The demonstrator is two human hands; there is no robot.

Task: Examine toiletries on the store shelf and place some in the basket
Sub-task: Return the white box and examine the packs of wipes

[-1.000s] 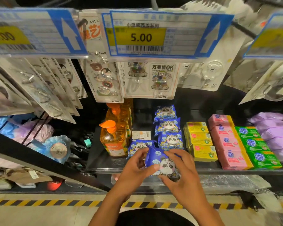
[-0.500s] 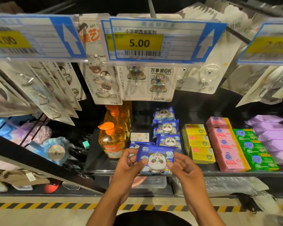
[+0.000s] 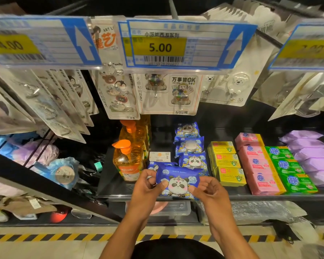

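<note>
Panda pack (image 3: 178,182) held before black shelf (image 3: 110,184), hazard-striped floor (image 3: 45,247) below.

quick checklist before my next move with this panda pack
1. Left hand pinches the panda pack: ok.
2. Right hand pinches its other end: ok.
3. Printed front faces the camera: ok.
4. Pack clear of the shelf packs behind it: cannot tell.
5. Basket in view: not ok.
</note>
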